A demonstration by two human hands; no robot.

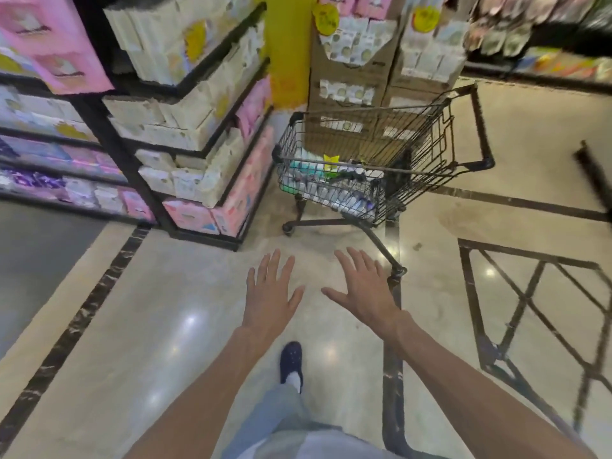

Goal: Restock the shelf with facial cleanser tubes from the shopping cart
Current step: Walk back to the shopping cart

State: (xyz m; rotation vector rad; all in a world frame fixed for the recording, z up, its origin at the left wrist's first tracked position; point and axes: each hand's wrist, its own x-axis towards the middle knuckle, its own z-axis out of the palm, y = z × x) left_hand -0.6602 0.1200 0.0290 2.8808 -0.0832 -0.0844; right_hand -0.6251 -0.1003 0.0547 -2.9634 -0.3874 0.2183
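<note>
Facial cleanser tubes [326, 190], pale and blurred, are seen heaped low in the black wire shopping cart [371, 154], so restocking is judged barely begun. Nearest, the left hand [270, 293] and right hand [362, 286] are held out flat over the glossy beige floor [165, 326], fingers spread, nothing held. The cart stands farther off, beside the black shelf of pink and cream packs [205, 127] at left.
</note>
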